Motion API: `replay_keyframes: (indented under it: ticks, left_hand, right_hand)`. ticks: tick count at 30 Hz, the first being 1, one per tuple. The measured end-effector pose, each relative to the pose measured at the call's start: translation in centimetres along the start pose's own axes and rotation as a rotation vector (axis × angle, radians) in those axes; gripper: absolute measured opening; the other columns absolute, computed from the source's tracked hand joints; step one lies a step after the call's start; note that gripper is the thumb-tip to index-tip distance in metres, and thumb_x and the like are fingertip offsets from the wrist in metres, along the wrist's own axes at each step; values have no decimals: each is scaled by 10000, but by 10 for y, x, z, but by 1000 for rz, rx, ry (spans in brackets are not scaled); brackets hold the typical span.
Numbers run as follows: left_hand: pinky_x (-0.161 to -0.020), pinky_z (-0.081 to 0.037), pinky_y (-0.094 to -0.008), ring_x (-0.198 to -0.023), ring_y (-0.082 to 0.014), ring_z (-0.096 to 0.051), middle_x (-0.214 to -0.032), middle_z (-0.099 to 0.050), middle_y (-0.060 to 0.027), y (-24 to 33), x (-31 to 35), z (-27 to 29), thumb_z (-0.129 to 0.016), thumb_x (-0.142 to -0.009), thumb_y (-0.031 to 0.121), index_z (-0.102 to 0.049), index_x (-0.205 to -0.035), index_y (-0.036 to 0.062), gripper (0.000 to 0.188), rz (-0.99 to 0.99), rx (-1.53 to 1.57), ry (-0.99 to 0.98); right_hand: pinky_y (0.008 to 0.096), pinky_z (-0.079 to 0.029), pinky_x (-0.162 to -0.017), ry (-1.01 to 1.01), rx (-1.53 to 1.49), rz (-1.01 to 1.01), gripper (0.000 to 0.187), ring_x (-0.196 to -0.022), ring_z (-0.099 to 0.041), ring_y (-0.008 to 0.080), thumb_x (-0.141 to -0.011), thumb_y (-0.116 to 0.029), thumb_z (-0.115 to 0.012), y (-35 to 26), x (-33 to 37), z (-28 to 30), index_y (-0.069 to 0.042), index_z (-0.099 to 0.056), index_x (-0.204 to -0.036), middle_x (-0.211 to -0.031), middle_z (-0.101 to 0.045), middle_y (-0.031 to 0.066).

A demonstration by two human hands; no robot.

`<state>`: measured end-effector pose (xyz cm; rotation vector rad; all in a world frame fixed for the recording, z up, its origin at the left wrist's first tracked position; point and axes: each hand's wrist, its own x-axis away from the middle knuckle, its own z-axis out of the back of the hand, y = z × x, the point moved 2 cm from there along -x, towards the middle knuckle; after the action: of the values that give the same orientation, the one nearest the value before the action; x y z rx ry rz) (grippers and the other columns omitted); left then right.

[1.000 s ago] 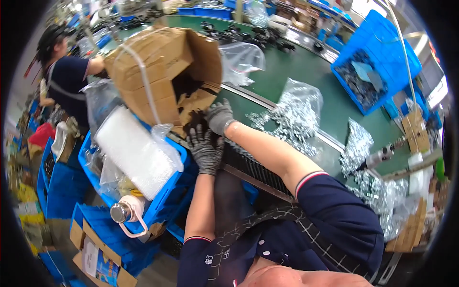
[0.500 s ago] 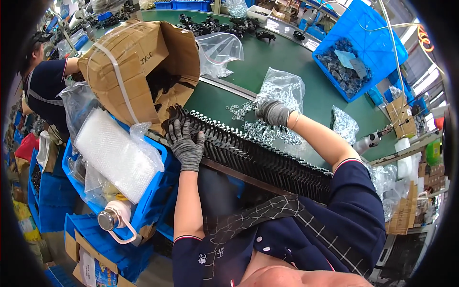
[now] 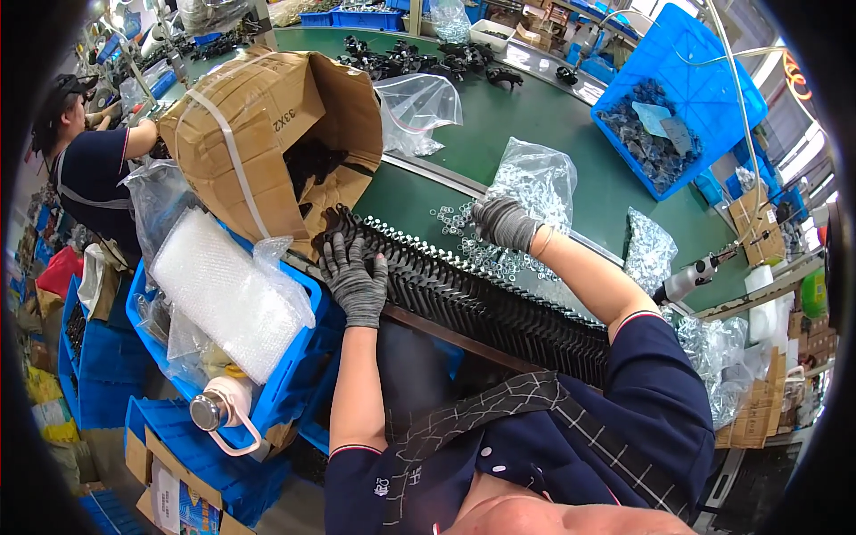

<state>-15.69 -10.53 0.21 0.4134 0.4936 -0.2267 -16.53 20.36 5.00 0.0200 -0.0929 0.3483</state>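
Observation:
A long row of black, curved parts [image 3: 499,299] stands tightly side by side along the bench's near edge, with small shiny metal pieces lined up on its far side. Across the left end of that row lies my gloved left hand [image 3: 357,283], fingers stretched and a little apart. My gloved right hand [image 3: 506,223] is at a loose pile of small metal rings [image 3: 513,260], its fingers curled downward; whatever they pinch is hidden. Just behind it is a clear plastic bag [image 3: 546,178] with more shiny pieces inside.
An open cardboard box [image 3: 245,134] with black parts lies left of the row. A blue bin [image 3: 722,116] of dark parts is tilted at the far right, near a power screwdriver [image 3: 691,278]. Bubble wrap [image 3: 227,290] tops a blue crate. A co-worker [image 3: 94,169] sits left.
My right hand has shifted slightly left over the metal rings. My left hand stays on the row's left end. The whole view has shifted a little.

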Motion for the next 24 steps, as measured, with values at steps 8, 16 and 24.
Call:
replay_keyframes:
  ticks: [8,16,24]
  left_hand:
    - [-1150,-128,-527,-1374,-346,-291,-1450,-392,-165,-4,-1,-2,-593,-820,461,-618,-1232,116,538,23,0,-19]
    - [-1153,-124,-522,-1377,-346,-287,-1462,-384,-162,-3,-1,-2,-590,-820,467,-613,-1243,123,546,16,-5,-19]
    - [-1154,-114,-527,-1381,-348,-279,-1455,-397,-145,-11,3,-8,-589,-814,478,-622,-1229,137,539,29,-10,-8]
  right_hand:
    - [454,-511,-643,46,-116,149,238,-731,-657,324,-787,-200,-607,-9,-4,-4,-110,-672,-997,-813,-672,149]
    - [454,-514,-633,-24,83,120,220,-728,-662,326,-776,-192,-616,1,-5,-4,-96,-702,-954,-805,-676,144]
    - [455,-513,-661,-249,67,-136,254,-738,-653,351,-733,-286,-633,-3,-33,-9,-76,-726,-841,-788,-676,159]
